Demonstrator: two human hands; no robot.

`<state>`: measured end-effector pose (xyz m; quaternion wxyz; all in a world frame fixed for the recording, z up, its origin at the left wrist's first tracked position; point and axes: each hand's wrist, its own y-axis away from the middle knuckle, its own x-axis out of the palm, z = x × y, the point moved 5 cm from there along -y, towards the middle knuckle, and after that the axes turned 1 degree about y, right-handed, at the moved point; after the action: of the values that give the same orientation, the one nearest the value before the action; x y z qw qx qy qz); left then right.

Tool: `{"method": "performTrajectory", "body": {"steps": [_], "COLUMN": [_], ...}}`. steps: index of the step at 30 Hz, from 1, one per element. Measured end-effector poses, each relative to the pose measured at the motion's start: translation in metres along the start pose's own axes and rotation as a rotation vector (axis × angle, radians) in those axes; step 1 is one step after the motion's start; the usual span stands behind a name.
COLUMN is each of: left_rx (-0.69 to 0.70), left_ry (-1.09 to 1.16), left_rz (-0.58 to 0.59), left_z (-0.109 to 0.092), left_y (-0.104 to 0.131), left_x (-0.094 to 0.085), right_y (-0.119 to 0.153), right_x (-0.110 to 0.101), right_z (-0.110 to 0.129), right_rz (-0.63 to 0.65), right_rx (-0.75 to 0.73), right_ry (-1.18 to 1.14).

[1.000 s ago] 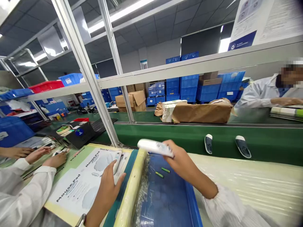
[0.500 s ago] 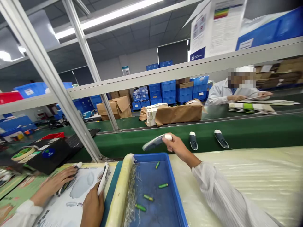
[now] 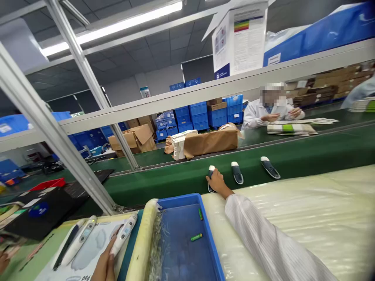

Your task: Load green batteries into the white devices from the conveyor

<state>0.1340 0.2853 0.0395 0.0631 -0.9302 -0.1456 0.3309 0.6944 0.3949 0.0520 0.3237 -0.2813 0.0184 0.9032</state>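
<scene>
My left hand, at the lower left, grips a white handheld device with a small display, like a thermometer, above a printed mat. Two more such devices lie on that mat; one is a white device with its display up. Over on the green belt, my right hand has its fingers around a slim dark-grey device with a white tip. Its middle is hidden by my fingers. To its right lie a matching device and another dark device, both white-tipped.
A blue tray holds green batteries. Foam wrap covers its left side. A metal post rises at left. Padding covers the right. A co-worker's hand shows at left; another person sits across the belt.
My right hand has lowered the dark device onto the belt. The co-worker's hand has withdrawn left, uncovering devices on the mat. Fewer batteries show in the tray, and the view has shifted right.
</scene>
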Motion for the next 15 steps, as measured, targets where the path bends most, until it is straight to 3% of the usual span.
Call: {"method": "performTrajectory", "body": {"steps": [2,5,7,9,11,13,15], "left_rx": [-0.158,-0.304,-0.338,-0.325,-0.265,-0.168,-0.073], "left_ry": [0.125,0.493,0.721,0.839,0.866,0.819,0.679], "left_rz": [-0.044,-0.111,-0.111,-0.107,-0.031,0.125,0.284], "left_z": [0.006,0.008,-0.001,-0.02,-0.05,-0.085,-0.112], "left_y": [0.007,0.016,0.021,0.027,0.034,0.044,0.056], "left_x": [-0.005,-0.013,-0.016,-0.018,-0.016,-0.01,-0.004], "right_y": [0.007,0.011,0.015,0.031,0.071,0.132,0.196], "right_x": [0.002,-0.003,-0.009,-0.01,-0.004,0.005,0.011], "right_z": [0.001,0.006,0.02,0.049,0.085,0.119,0.141], "right_rz": [0.023,0.009,-0.059,-0.053,0.119,0.414,0.69], "right_rx": [-0.028,-0.07,-0.16,-0.357,-0.624,-0.858,-0.983], "right_ry": [0.094,0.179,0.229,0.223,0.138,0.025,-0.015]}}
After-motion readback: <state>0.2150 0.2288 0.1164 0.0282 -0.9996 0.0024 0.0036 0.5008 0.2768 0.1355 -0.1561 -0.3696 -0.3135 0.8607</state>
